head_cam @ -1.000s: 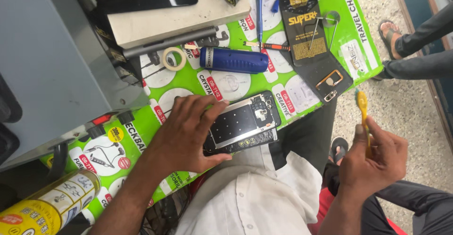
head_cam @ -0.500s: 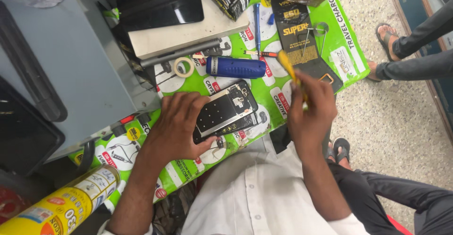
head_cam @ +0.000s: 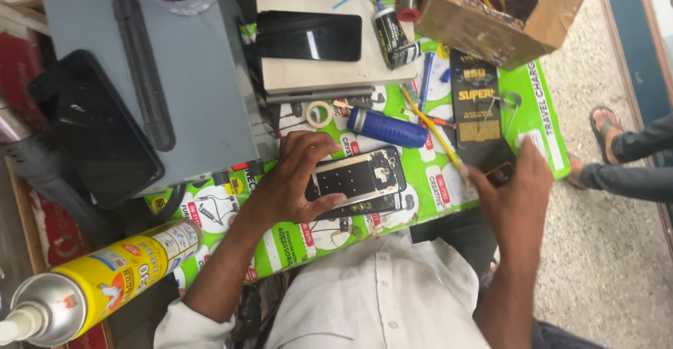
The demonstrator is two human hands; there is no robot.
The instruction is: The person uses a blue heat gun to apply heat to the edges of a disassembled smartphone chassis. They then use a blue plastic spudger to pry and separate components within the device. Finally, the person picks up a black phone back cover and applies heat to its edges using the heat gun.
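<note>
Green printed desk (head_cam: 427,180) carries an opened phone (head_cam: 359,180), long axis left-right, pinned under left hand (head_cam: 291,180) fingers. Right hand (head_cam: 515,195), just rightward, grips a yellow tool (head_cam: 431,128).

Green printed mat (head_cam: 420,180), centre; blue cylinder (head_cam: 387,127); yellow spray can (head_cam: 126,272), lower left; yellow-handled tool (head_cam: 431,128); grey box (head_cam: 196,75), upper left; brown carton (head_cam: 501,12), upper right.
</note>
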